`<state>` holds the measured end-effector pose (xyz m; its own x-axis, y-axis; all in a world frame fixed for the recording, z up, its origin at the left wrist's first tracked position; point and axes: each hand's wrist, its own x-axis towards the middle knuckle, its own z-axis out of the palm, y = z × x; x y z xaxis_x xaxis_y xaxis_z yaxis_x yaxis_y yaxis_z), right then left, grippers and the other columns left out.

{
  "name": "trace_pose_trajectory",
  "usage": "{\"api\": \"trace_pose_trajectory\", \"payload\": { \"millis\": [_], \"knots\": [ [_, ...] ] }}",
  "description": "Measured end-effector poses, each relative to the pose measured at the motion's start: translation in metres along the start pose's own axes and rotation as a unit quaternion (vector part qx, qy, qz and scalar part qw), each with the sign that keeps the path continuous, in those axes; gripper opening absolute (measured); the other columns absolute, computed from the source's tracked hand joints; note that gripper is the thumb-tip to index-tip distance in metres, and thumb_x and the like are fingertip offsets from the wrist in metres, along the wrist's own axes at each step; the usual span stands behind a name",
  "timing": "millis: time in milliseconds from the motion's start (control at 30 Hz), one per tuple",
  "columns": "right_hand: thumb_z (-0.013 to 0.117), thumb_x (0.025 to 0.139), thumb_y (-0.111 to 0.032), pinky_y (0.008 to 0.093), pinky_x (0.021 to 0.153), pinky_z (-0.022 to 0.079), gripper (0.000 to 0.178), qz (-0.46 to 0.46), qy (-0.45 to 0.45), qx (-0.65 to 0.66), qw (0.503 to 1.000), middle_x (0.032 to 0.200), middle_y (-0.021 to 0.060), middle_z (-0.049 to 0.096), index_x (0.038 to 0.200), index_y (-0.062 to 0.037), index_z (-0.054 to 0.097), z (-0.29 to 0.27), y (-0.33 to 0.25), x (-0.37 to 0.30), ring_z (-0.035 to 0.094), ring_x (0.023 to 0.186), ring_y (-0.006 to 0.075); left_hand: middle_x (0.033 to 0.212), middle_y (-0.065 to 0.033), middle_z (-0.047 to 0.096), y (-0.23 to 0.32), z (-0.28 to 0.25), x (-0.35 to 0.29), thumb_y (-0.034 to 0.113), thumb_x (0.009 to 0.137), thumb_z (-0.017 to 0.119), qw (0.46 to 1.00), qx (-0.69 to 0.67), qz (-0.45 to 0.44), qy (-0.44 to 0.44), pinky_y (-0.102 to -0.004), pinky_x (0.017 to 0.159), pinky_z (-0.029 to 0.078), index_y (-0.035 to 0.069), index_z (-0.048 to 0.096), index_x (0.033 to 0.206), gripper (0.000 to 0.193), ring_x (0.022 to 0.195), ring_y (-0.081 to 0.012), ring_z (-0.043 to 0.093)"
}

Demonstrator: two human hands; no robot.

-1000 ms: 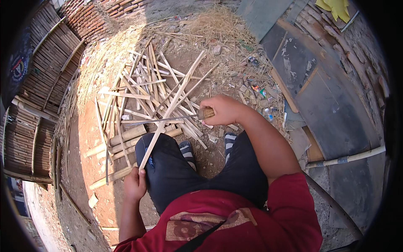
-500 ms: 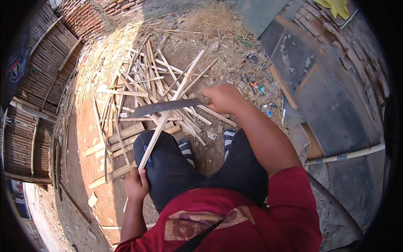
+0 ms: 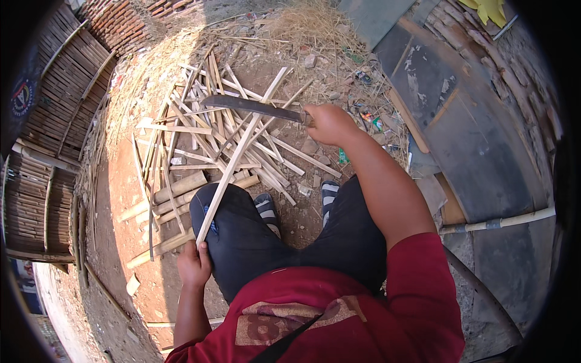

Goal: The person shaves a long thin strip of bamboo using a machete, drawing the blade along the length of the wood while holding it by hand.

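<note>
Your left hand [image 3: 193,264] is wrapped around the low part of a long, pale bamboo strip [image 3: 235,160], with your thumb along its side. The strip goes up over your left knee [image 3: 233,209], and its far tip reaches past a messy pile of strips [image 3: 181,129]. Your right hand [image 3: 328,124] is closed tight around the handle of a machete [image 3: 275,112]. The dark blade points to your left and crosses over the upper part of the strip.

There is bare dirt [image 3: 296,221] between your two striped sandals [image 3: 266,210]. The pile is just past your left knee, and thick bamboo poles [image 3: 187,184] lie just beside that knee. On your right, stony ground runs up to the edge of some big dark boards [image 3: 490,181]. A bamboo slat panel [image 3: 66,85] stands well apart on your left. Dry straw [image 3: 311,24] lies far ahead of you.

Your fist hides most of the handle. Your fingers hide the low end of the strip, so I cannot tell where it stops. I cannot tell if the blade touches the strip. The pile covers some pole ends. A yellow thing [image 3: 489,9] is cut off at the top.
</note>
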<state>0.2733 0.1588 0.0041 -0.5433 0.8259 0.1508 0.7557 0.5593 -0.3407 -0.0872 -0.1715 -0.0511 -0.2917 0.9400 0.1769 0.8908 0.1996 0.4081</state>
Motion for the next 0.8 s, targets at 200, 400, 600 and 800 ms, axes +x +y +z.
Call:
{"api": "trace_pose_trajectory", "payload": {
  "millis": [200, 400, 600, 800],
  "knots": [
    [0.071, 0.077, -0.018, 0.0511, 0.079, 0.056, 0.036, -0.023, -0.024, 0.003, 0.999, 0.090, 0.0226, 0.070, 0.110, -0.0075, 0.066, 0.003, -0.015, 0.000, 0.070, 0.089, 0.0407, 0.064, -0.0202, 0.060, 0.000, -0.005, 0.002, 0.032, 0.102, 0.060, 1.000, 0.004, 0.001, -0.006, -0.0519, 0.055, 0.044, 0.004, 0.055, 0.086, 0.032, 0.060, -0.0448, 0.060],
    [0.072, 0.077, -0.019, 0.0531, 0.078, 0.055, 0.035, -0.065, -0.067, -0.050, 0.994, 0.092, 0.0180, 0.072, 0.111, -0.0105, 0.067, -0.008, -0.048, -0.009, 0.070, 0.088, 0.0401, 0.063, -0.0191, 0.059, 0.005, -0.004, -0.001, 0.032, 0.100, 0.064, 1.000, 0.019, 0.010, 0.018, -0.0505, 0.055, 0.044, 0.004, 0.058, 0.087, 0.031, 0.061, -0.0431, 0.061],
    [0.072, 0.079, -0.020, 0.0515, 0.076, 0.056, 0.030, 0.061, -0.001, -0.046, 0.997, 0.089, 0.0163, 0.072, 0.107, -0.0116, 0.067, -0.019, -0.008, -0.009, 0.070, 0.087, 0.0388, 0.062, -0.0165, 0.058, 0.011, -0.010, 0.004, 0.030, 0.094, 0.073, 0.999, 0.028, -0.003, 0.028, -0.0475, 0.053, 0.043, 0.003, 0.059, 0.086, 0.031, 0.057, -0.0401, 0.060],
    [0.070, 0.078, -0.017, 0.0508, 0.081, 0.057, 0.031, -0.086, -0.123, -0.094, 0.984, 0.097, 0.0171, 0.073, 0.109, -0.0116, 0.068, -0.007, -0.064, -0.016, 0.071, 0.093, 0.0376, 0.062, -0.0139, 0.060, 0.023, -0.019, 0.004, 0.027, 0.090, 0.079, 0.998, 0.042, -0.021, 0.039, -0.0446, 0.052, 0.044, 0.004, 0.061, 0.089, 0.029, 0.056, -0.0355, 0.060]
  ]
}}
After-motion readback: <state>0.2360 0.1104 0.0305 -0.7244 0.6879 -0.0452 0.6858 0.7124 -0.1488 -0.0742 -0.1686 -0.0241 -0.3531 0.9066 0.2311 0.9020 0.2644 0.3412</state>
